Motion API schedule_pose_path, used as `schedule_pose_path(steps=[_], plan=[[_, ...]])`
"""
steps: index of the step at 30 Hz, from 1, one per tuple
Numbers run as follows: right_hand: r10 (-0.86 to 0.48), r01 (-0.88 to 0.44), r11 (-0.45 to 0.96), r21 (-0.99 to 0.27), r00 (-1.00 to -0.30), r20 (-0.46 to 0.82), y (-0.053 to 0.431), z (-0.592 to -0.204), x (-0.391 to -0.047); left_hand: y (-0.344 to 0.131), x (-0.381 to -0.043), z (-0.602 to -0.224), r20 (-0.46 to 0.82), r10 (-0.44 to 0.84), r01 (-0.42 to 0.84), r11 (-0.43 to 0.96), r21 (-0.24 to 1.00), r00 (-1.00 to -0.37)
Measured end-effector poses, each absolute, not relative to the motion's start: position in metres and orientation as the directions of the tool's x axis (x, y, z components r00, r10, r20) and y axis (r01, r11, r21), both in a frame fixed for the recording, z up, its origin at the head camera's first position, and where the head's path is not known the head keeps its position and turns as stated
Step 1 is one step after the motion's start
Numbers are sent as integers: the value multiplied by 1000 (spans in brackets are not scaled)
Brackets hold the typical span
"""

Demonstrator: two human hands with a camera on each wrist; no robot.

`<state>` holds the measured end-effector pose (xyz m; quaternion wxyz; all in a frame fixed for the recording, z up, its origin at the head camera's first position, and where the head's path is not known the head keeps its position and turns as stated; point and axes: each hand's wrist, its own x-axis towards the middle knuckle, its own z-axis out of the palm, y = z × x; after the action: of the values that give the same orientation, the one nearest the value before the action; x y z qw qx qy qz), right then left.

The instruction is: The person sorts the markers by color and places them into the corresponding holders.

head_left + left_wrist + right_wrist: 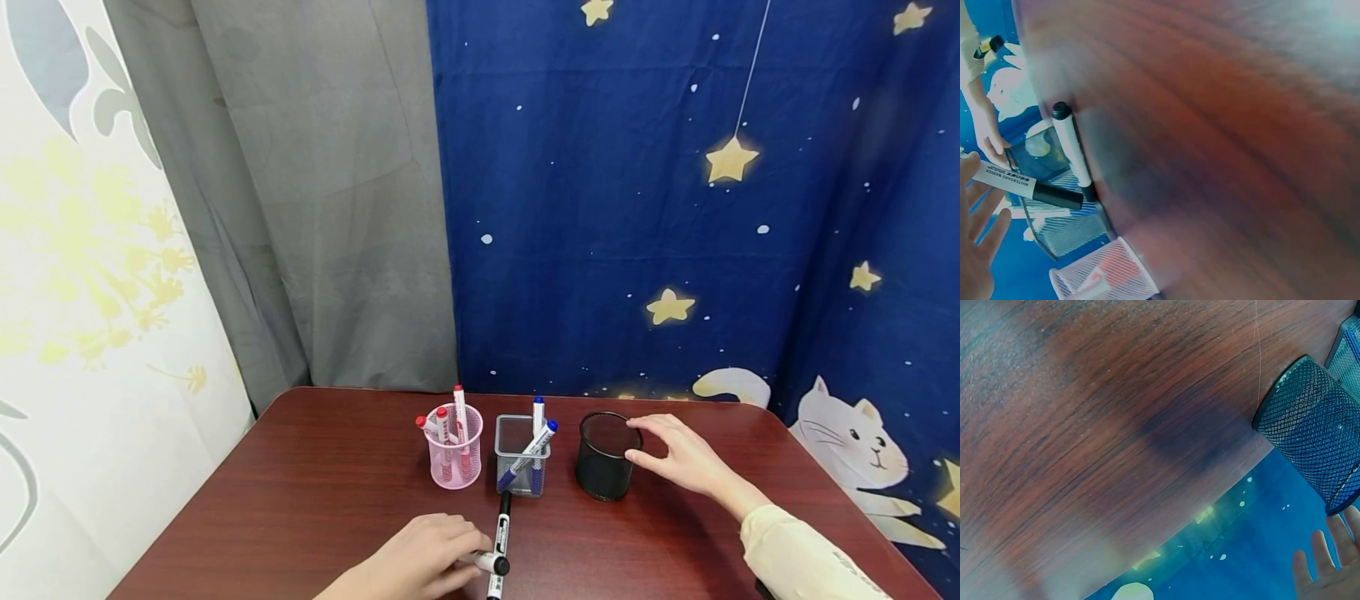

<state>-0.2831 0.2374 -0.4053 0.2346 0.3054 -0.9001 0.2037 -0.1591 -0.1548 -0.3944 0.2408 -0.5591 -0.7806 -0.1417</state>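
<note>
My left hand (427,554) pinches a white whiteboard marker with a black cap (1010,180) over the near part of the table. Right by it, a second black-capped marker (502,533) lies on the tabletop, its capped end pointing at the grey bin. On the other side, my right hand (686,454) reaches to a round black mesh pen cup (603,473), fingertips and thumb at its rim. In the right wrist view its fingers (1324,553) look fairly straight beside the cup's top edge. The cup stands upright.
A pink mesh cup (455,477) holds several red-capped markers (461,417). Between it and the black cup stands a square grey mesh bin (517,487) with blue-capped markers (534,446). All stand on the dark red wooden table (337,467), with curtains (360,208) behind.
</note>
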Motion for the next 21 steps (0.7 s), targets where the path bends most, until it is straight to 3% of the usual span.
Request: schedule_pose_path(steps=[13, 21], plan=[[-451, -644, 728, -235, -709, 543, 236, -404, -282, -137, -162, -386, 553, 758, 935, 332, 127, -345], [-444, -636, 733, -241, -717, 538, 238, -405, -283, -128, -169, -381, 638, 705, 949, 272, 157, -308]])
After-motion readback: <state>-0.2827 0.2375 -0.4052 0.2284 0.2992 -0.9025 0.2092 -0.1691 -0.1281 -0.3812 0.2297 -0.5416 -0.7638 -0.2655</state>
